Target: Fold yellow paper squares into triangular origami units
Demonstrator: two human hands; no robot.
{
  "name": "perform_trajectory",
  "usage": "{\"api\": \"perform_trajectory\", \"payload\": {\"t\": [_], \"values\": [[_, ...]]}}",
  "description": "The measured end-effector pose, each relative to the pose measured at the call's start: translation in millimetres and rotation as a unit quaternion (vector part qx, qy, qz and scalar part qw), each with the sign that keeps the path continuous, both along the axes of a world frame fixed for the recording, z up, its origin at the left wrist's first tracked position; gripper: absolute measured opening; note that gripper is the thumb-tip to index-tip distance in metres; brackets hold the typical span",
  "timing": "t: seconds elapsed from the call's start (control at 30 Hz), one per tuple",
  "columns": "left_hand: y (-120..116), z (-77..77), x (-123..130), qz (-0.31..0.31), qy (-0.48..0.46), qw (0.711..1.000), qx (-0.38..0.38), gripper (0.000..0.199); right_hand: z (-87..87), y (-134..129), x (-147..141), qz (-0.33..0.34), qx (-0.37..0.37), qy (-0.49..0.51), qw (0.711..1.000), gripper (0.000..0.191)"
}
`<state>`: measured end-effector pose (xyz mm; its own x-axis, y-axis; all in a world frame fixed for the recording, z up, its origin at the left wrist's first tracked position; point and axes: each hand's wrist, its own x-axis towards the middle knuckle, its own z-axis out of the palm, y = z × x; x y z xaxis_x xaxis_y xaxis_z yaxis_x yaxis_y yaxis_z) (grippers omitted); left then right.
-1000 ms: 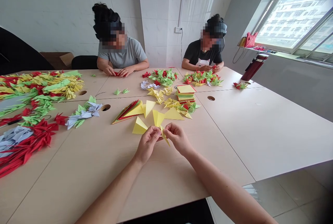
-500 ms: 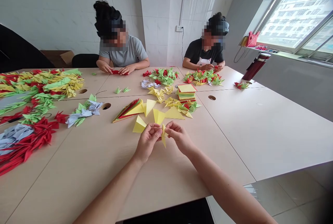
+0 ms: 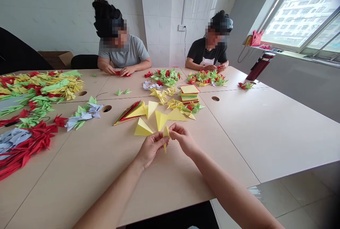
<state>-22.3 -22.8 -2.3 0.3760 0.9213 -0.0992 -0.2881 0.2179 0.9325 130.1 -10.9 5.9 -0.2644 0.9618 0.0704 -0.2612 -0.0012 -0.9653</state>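
Between my two hands is a small piece of folded yellow paper [image 3: 165,133], narrow and pointed at its lower end. My left hand [image 3: 151,147] pinches it with thumb and fingers from the left. On the other side, the fingertips of my right hand [image 3: 183,137] are closed at its upper right edge. Just beyond my hands lie several yellow paper pieces with creases [image 3: 142,127]. A fanned stack of folded red, green and yellow paper [image 3: 129,112] is to their left. A stack of square paper sheets [image 3: 189,94] stands farther back.
Two people sit across the table, one in a grey shirt [image 3: 130,53], one in black [image 3: 196,53], each handling red paper. Piles of folded paper [image 3: 39,87] cover the left side. A dark red flask [image 3: 259,66] stands at the back right. Round holes [image 3: 215,98] pierce the tabletop.
The folded yellow paper has turned, so a broader face now shows. My left thumb has shifted lower across it, and my right fingers stay near its upper edge. The view has shifted slightly.
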Motion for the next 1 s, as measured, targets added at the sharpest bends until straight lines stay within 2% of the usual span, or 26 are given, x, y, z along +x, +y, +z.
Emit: {"api": "perform_trajectory", "payload": {"t": [0.2, 0.33, 0.43, 0.53, 0.6, 0.7, 0.8, 0.9, 1.0], "values": [[0, 1.9, -1, -0.009, 0.071, 0.996, 0.047, 0.019, 3.0, -1, 2, -0.018, 0.026, -0.031, 0.999, 0.024], [-1, 3.0, 1, 0.007, 0.124, 0.988, 0.090, 0.025, -3.2, -1, 0, -0.036, 0.071, -0.071, 0.994, 0.027], [-3, 2.8, 2, 0.037, 0.198, 0.969, 0.142, 0.025, -9.1, 1, -1, -0.057, 0.085, -0.089, 0.991, 0.031], [-5, 3.1, 2, 0.082, 0.240, 0.949, 0.189, 0.025, -7.4, 2, 1, -0.045, 0.068, -0.071, 0.994, 0.031], [-5, 4.5, 2, 0.066, 0.202, 0.964, 0.159, 0.027, -2.1, 3, 4, -0.028, 0.051, -0.046, 0.997, 0.029], [-6, 8.3, 1, -0.024, 0.043, 0.999, 0.015, 0.041, 6.1, 2, 9, 0.008, 0.028, 0.008, 1.000, 0.024], [-9, 11.6, 1, -0.084, -0.068, 0.990, -0.090, 0.038, 9.2, 2, 13, 0.064, -0.002, 0.058, 0.996, 0.022], [-10, 11.4, 1, -0.103, -0.089, 0.986, -0.093, 0.019, 9.1, 0, 12, 0.090, -0.025, 0.076, 0.993, 0.022], [-7, 8.7, 0, -0.056, -0.103, 0.989, -0.088, 0.014, 9.8, -1, 9, 0.058, -0.027, 0.047, 0.997, 0.023]]}}
